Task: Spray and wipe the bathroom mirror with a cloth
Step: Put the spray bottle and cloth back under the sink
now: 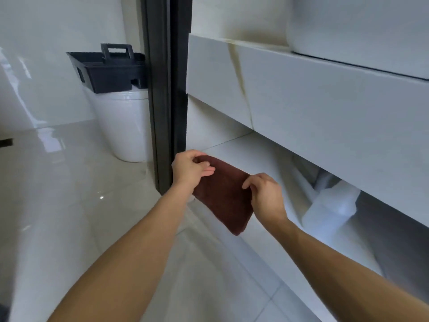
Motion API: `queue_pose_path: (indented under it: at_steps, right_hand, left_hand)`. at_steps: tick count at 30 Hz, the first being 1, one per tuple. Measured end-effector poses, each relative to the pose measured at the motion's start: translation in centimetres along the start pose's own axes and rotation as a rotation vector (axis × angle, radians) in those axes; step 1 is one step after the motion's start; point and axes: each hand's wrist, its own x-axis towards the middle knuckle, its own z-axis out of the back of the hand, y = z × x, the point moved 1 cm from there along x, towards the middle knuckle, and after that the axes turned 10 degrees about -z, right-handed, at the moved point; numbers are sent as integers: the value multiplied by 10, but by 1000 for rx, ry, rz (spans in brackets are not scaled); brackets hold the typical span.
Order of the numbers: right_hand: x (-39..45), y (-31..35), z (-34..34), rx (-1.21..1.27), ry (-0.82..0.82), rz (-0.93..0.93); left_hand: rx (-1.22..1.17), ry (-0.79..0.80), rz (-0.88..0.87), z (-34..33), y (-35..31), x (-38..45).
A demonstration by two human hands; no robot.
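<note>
Cloth (222, 196) hangs pinched at its top corners; left hand (189, 168), right hand (265, 196).

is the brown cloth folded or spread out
Folded: the brown cloth hangs as a compact thick rectangle, pinched at its top corners by the left hand and right hand.

I see the cloth (224, 196): dark brown, folded flat, roughly rectangular, tilted down to the right, held in the air below the vanity level, over the floor.
</note>
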Motion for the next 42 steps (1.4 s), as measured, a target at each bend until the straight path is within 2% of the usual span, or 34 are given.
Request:
queue_pose_path:
  at_steps: [6, 11, 14, 16, 19, 22, 24, 26, 29, 42]
  right_hand:
    - [31, -56, 2, -22, -55, -216]
    - [45, -93, -17, -115, -7, -294]
    - [60, -106, -23, -212, 42, -271]
    - [67, -111, -26, -280, 126, -290]
    - [63, -113, -35, -364, 274, -309]
    - [52, -120, -50, -393, 306, -292]
    - [49, -122, -58, -392, 338, -319]
    - [49, -121, -63, -409, 341, -317]
    - [51, -124, -64, -407, 340, -312]
    - [85, -139, -64, -471, 446, -306]
  left_hand:
    - [-18, 59, -15, -89, 28, 32]
    - [66, 104, -43, -131, 60, 42]
    - [119, 147, -76, -146, 76, 51]
    - [238, 271, -130, -150, 82, 55]
    - [449, 551, -221, -153, 98, 48]
    - [861, 671, -414, -166, 114, 39]
    - [1123, 728, -418, -174, 119, 35]
    - [1258, 747, -372, -176, 123, 36]
    - [1313, 753, -323, -178, 124, 35]
    - [1331, 737, -315, -193, 127, 53]
